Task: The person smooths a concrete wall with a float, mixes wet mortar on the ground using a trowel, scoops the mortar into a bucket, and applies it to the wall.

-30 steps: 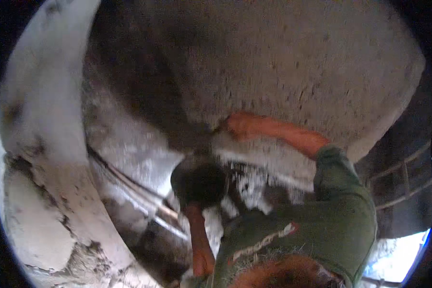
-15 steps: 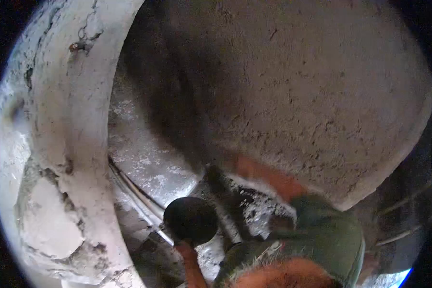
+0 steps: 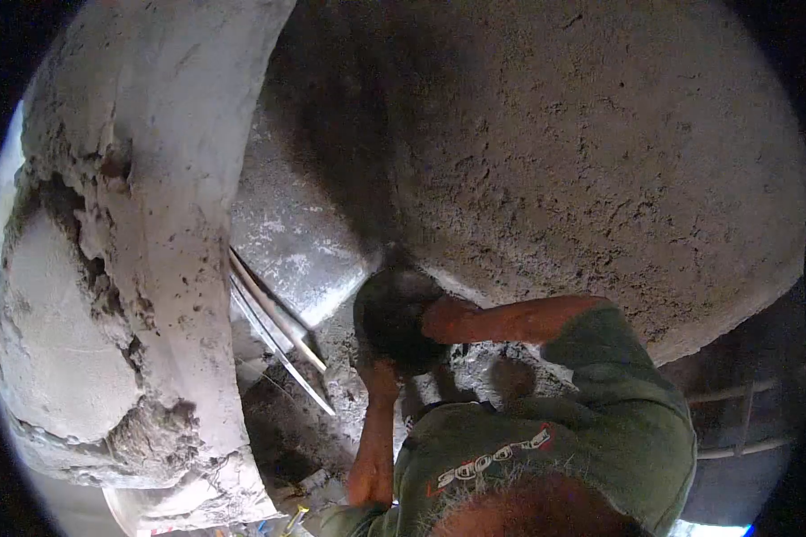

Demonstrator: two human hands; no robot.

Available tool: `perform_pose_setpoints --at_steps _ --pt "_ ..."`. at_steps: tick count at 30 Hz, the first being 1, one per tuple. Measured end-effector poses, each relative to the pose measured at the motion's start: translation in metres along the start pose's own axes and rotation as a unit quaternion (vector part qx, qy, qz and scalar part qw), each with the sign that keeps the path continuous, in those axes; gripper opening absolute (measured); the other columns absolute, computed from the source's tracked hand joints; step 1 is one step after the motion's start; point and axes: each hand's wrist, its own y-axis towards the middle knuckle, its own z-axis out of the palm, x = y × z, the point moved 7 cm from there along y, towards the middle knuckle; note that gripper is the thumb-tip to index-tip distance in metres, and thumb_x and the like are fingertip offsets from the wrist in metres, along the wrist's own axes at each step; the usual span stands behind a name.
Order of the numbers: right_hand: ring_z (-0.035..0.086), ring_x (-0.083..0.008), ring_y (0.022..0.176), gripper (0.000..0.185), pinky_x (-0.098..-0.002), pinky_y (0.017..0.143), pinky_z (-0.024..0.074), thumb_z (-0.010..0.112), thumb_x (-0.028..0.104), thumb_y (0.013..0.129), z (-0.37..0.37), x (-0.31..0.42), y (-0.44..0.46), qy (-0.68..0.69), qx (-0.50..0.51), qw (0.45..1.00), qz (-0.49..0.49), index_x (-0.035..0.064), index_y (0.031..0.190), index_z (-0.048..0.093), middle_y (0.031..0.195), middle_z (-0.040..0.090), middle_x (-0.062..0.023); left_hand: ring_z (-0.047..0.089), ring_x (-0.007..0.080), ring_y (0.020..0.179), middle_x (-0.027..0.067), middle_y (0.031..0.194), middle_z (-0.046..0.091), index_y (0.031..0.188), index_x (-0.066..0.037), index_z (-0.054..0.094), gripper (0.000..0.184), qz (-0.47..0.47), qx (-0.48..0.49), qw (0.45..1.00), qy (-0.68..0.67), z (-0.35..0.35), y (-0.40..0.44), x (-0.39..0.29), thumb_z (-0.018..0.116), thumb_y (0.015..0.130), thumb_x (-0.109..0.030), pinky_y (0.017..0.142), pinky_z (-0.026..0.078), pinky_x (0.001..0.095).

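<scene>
A dark, round, bowl-like vessel (image 3: 387, 313) is held low in front of the corner of the plastered walls. My left hand (image 3: 381, 378) is closed on its near rim, with the fingertips hidden by the vessel. From the right side, my right hand (image 3: 446, 320) reaches over the vessel's opening. Its fingers are lost in shadow, so whether they hold anything does not show. The vessel's contents are too dark to make out.
A rough plastered wall (image 3: 564, 170) rises ahead and to the right. A thick, cracked curved edge (image 3: 188, 215) stands at left. Thin rods (image 3: 282, 322) lean between it and the vessel. Rubble (image 3: 519, 367) lies below the wall. More poles (image 3: 734, 394) are at far right.
My right hand, blurred against the wall before, has drawn back to the vessel. The vessel has shifted toward the wall corner with my left hand still on its rim. The view has shifted too.
</scene>
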Motion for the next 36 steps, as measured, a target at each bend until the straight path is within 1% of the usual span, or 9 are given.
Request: perform_pose_setpoints --at_steps 9,11,12,14,17,21,25,27,36 --pt "0.058 -0.0241 0.067 0.014 -0.04 0.056 0.0477 0.053 0.017 0.077 -0.008 -0.07 -0.061 0.086 0.116 0.989 0.036 0.0086 0.083 0.062 0.075 0.061 -0.0099 0.052 0.0188 0.087 0.0049 0.101 0.057 0.107 -0.005 0.053 0.032 0.199 0.072 0.938 0.275 0.025 0.014 0.006 0.056 0.076 -0.011 0.074 0.044 0.0314" --pt "0.059 -0.0247 0.084 0.03 -0.0421 0.072 0.0478 0.051 0.033 0.079 0.089 -0.081 -0.032 0.506 0.087 0.843 0.161 0.0101 0.095 0.059 0.087 0.062 -0.0106 0.051 0.0158 0.083 0.0042 0.098 0.057 0.107 -0.003 0.053 0.033 0.163 0.075 0.965 0.192 0.062 0.0 -0.025 0.055 0.076 -0.012 0.072 0.043 0.0285" --pt "0.06 -0.0262 0.081 0.028 -0.0413 0.069 0.049 0.051 0.031 0.079 0.103 -0.055 -0.002 0.171 0.017 0.985 -0.009 0.0085 0.093 0.059 0.084 0.062 -0.0113 0.05 0.0134 0.078 0.0033 0.095 0.057 0.107 -0.002 0.053 0.032 0.218 0.072 0.945 0.235 0.08 -0.018 -0.047 0.052 0.076 -0.009 0.071 0.043 0.0265" --pt "0.061 -0.0277 0.078 0.026 -0.0404 0.067 0.0503 0.051 0.028 0.078 0.103 -0.031 -0.002 -0.194 -0.053 0.965 -0.168 0.0068 0.091 0.059 0.08 0.062 -0.012 0.05 0.0133 0.076 0.003 0.094 0.057 0.108 -0.003 0.053 0.032 0.227 0.081 0.948 0.21 0.076 -0.004 -0.036 0.051 0.077 -0.009 0.068 0.044 0.0274" --pt "0.058 -0.0312 0.074 0.023 -0.0493 0.066 0.0445 0.056 0.031 0.075 -0.003 -0.06 -0.077 0.224 -0.053 0.972 0.049 0.0102 0.085 0.061 0.083 0.06 -0.0122 0.051 0.0132 0.074 0.0026 0.09 0.056 0.11 -0.004 0.052 0.032 0.141 0.061 0.976 0.154 0.067 0.015 -0.024 0.049 0.078 -0.005 0.064 0.045 0.0286" --pt "0.058 -0.0295 0.065 0.02 -0.042 0.054 0.0473 0.052 0.014 0.072 0.038 -0.072 -0.046 0.008 -0.258 0.965 -0.036 0.0071 0.088 0.061 0.072 0.06 -0.0132 0.052 0.014 0.073 0.0031 0.088 0.056 0.11 -0.004 0.051 0.036 0.069 0.1 0.992 0.021 0.043 0.048 0.031 0.047 0.075 0.001 0.062 0.046 0.0295" --pt "0.058 -0.0337 0.075 0.019 -0.0542 0.065 0.0454 0.052 0.022 0.079 -0.022 -0.121 -0.068 0.035 -0.165 0.978 0.119 0.0075 0.085 0.064 0.081 0.06 -0.0137 0.053 0.0183 0.081 0.006 0.092 0.056 0.109 -0.003 0.05 0.037 0.1 0.105 0.989 -0.041 0.091 0.015 -0.024 0.053 0.073 -0.001 0.068 0.046 0.0304" --pt "0.056 -0.0369 0.083 0.023 -0.0538 0.071 0.0453 0.05 0.017 0.08 0.01 -0.111 -0.043 0.136 -0.172 0.975 0.046 0.0026 0.094 0.062 0.09 0.058 -0.0181 0.052 0.0216 0.088 0.0089 0.094 0.055 0.109 0.002 0.049 0.039 0.139 -0.01 0.938 0.318 0.042 0.053 0.026 0.058 0.072 -0.006 0.076 0.045 0.0335" --pt "0.06 -0.0258 0.074 0.018 -0.0406 0.069 0.0492 0.055 0.015 0.076 -0.023 -0.119 -0.062 0.049 -0.204 0.972 0.106 0.002 0.088 0.057 0.077 0.059 -0.0155 0.057 0.0244 0.083 0.0079 0.103 0.057 0.11 -0.003 0.051 0.034 0.132 0.083 0.982 0.108 0.075 0.055 -0.031 0.052 0.076 -0.005 0.072 0.05 0.0365"
